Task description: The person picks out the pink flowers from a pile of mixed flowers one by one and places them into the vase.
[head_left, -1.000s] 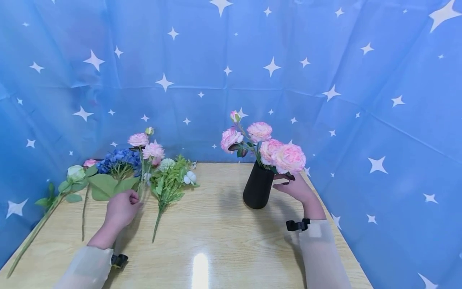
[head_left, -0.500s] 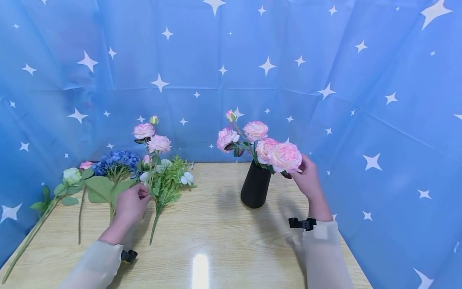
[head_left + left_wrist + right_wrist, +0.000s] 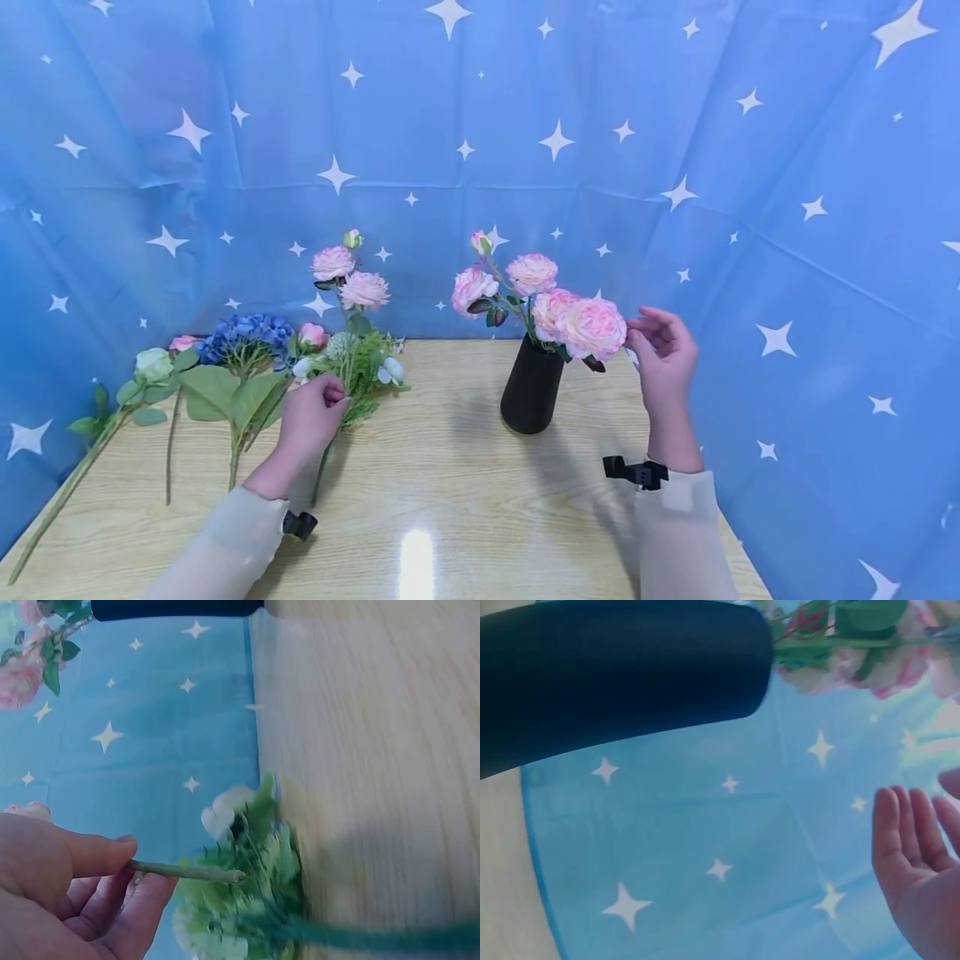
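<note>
My left hand (image 3: pixel 313 417) pinches the stem of a pink peony spray (image 3: pixel 365 291) with two blooms and a bud, held upright above the greenery. In the left wrist view, the cut end of the stem (image 3: pixel 210 874) sticks out past thumb and fingers. A black tapered vase (image 3: pixel 531 387) stands upright at the table's right half, with pink peonies (image 3: pixel 594 329) in it. Beside the rightmost bloom is my right hand (image 3: pixel 667 367), fingers loosely bent and holding nothing. Whether its thumb touches the petals I cannot tell; in the right wrist view the hand is apart from the vase.
A blue hydrangea (image 3: pixel 247 340), a pale green rose (image 3: pixel 153 365) and a green bunch with white blooms (image 3: pixel 367 367) lie at the left of the wooden table (image 3: pixel 450 500). A blue starry curtain (image 3: pixel 420 108) hangs behind and along the sides.
My left hand has moved right with the peony spray, from beside the hydrangea to over the green bunch. My right hand has come up from behind the vase and drawn right of the blooms.
</note>
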`<action>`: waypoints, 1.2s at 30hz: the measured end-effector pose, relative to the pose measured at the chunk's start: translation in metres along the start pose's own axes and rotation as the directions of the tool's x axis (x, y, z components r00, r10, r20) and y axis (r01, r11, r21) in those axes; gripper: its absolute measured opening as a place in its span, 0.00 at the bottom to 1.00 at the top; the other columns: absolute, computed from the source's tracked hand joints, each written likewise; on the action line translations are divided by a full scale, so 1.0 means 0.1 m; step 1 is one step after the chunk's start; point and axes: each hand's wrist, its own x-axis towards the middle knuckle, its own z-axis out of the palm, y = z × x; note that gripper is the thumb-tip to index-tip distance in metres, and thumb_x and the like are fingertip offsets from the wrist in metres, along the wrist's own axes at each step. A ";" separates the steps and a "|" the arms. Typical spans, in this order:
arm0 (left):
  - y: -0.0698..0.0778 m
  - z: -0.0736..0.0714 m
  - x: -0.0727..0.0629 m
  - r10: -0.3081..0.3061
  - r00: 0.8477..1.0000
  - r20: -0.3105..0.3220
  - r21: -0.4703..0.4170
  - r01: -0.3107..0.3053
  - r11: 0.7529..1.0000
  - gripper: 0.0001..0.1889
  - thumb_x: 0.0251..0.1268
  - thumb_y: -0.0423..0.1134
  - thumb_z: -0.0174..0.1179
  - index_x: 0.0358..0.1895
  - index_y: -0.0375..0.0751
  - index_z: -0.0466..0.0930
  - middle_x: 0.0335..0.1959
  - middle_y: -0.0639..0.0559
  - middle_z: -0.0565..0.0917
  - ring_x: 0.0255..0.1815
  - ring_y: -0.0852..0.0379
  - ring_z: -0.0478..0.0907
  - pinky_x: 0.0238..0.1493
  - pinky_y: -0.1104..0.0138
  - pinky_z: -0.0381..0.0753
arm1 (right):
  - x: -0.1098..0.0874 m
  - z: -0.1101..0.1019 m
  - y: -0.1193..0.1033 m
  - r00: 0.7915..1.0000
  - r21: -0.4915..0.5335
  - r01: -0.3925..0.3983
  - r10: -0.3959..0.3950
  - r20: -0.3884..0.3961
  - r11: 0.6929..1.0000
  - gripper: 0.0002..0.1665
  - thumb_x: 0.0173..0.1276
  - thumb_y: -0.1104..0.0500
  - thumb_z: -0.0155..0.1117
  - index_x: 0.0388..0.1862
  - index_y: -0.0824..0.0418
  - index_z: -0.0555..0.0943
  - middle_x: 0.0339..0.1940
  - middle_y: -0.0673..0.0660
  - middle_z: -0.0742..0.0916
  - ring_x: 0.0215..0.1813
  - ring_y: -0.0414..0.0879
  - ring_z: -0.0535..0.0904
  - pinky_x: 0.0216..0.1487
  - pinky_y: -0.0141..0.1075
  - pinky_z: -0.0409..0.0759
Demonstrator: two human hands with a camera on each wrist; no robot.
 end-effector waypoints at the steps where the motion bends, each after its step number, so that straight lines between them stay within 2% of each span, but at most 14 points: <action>1: 0.03 0.01 0.00 -0.005 1.000 0.003 -0.013 0.005 1.000 0.05 0.71 0.33 0.69 0.43 0.35 0.84 0.37 0.43 0.89 0.36 0.50 0.84 0.41 0.57 0.83 | -0.01 0.00 -0.03 0.999 0.040 0.031 -0.031 -0.019 0.999 0.19 0.71 0.79 0.60 0.53 0.64 0.86 0.38 0.52 0.89 0.39 0.41 0.87 0.44 0.28 0.89; 6: 0.18 0.05 -0.04 -0.020 1.000 0.020 -0.083 0.021 0.996 0.07 0.72 0.35 0.69 0.45 0.35 0.84 0.39 0.44 0.88 0.38 0.51 0.84 0.41 0.61 0.82 | -0.04 -0.01 -0.25 0.975 0.166 0.203 -0.183 -0.128 0.965 0.14 0.68 0.80 0.60 0.50 0.77 0.84 0.35 0.57 0.90 0.37 0.45 0.89 0.44 0.31 0.90; 9: 0.28 0.06 -0.08 0.007 1.000 0.012 -0.102 -0.006 0.995 0.07 0.70 0.34 0.70 0.44 0.35 0.85 0.38 0.44 0.88 0.37 0.52 0.84 0.41 0.63 0.82 | -0.07 -0.02 -0.39 0.957 0.194 0.268 -0.237 -0.169 0.944 0.13 0.66 0.80 0.60 0.48 0.79 0.83 0.34 0.59 0.90 0.37 0.47 0.89 0.44 0.33 0.90; 12: 0.36 0.08 -0.11 0.030 1.000 0.004 -0.106 -0.029 0.994 0.07 0.68 0.34 0.72 0.44 0.35 0.85 0.37 0.46 0.89 0.36 0.53 0.83 0.41 0.65 0.82 | -0.11 0.00 -0.51 0.946 0.250 0.310 -0.272 -0.176 0.917 0.13 0.64 0.80 0.61 0.47 0.82 0.82 0.34 0.60 0.90 0.36 0.48 0.89 0.45 0.34 0.90; 16: 0.47 0.07 -0.16 0.040 0.999 0.001 -0.111 -0.040 0.993 0.07 0.67 0.33 0.73 0.42 0.37 0.86 0.36 0.47 0.89 0.36 0.54 0.83 0.41 0.66 0.82 | -0.20 0.08 -0.67 0.931 0.296 0.364 -0.336 -0.144 0.883 0.14 0.60 0.81 0.62 0.46 0.85 0.80 0.34 0.61 0.91 0.37 0.48 0.90 0.46 0.34 0.90; 18: 0.54 0.06 -0.18 0.048 0.999 -0.001 -0.116 -0.048 0.992 0.06 0.66 0.33 0.73 0.42 0.38 0.86 0.35 0.48 0.89 0.36 0.55 0.83 0.41 0.65 0.82 | -0.27 0.14 -0.75 0.927 0.316 0.375 -0.357 -0.117 0.871 0.14 0.59 0.82 0.63 0.46 0.87 0.80 0.36 0.62 0.91 0.38 0.49 0.91 0.47 0.34 0.90; 24: 0.76 0.02 -0.26 0.080 0.997 -0.004 -0.157 -0.079 0.984 0.07 0.65 0.34 0.74 0.41 0.41 0.86 0.35 0.50 0.89 0.37 0.55 0.86 0.45 0.61 0.85 | -0.47 0.33 -0.89 0.924 0.330 0.356 -0.381 0.012 0.874 0.16 0.57 0.85 0.60 0.46 0.87 0.81 0.39 0.62 0.91 0.41 0.48 0.92 0.45 0.31 0.90; 29: 0.89 0.04 -0.32 0.104 0.995 -0.007 -0.201 -0.103 0.974 0.06 0.65 0.33 0.75 0.40 0.41 0.86 0.34 0.51 0.89 0.37 0.56 0.85 0.42 0.67 0.85 | -0.60 0.50 -0.90 0.890 0.350 0.341 -0.419 0.180 0.873 0.14 0.60 0.85 0.62 0.46 0.88 0.80 0.43 0.62 0.91 0.44 0.47 0.92 0.48 0.31 0.90; 32: 0.93 0.07 -0.34 0.125 0.992 -0.022 -0.230 -0.127 0.965 0.07 0.63 0.31 0.75 0.38 0.42 0.86 0.33 0.51 0.89 0.37 0.57 0.86 0.38 0.70 0.86 | -0.67 0.60 -0.88 0.866 0.342 0.311 -0.413 0.281 0.887 0.15 0.63 0.82 0.67 0.48 0.87 0.80 0.47 0.62 0.91 0.47 0.47 0.91 0.52 0.34 0.90; 36: 0.98 0.09 -0.37 0.155 0.987 -0.036 -0.268 -0.159 0.950 0.07 0.63 0.30 0.75 0.36 0.44 0.85 0.32 0.52 0.89 0.37 0.56 0.87 0.36 0.72 0.86 | -0.75 0.71 -0.84 0.862 0.283 0.244 -0.341 0.375 0.927 0.17 0.64 0.79 0.71 0.51 0.85 0.81 0.50 0.57 0.91 0.48 0.44 0.91 0.53 0.34 0.90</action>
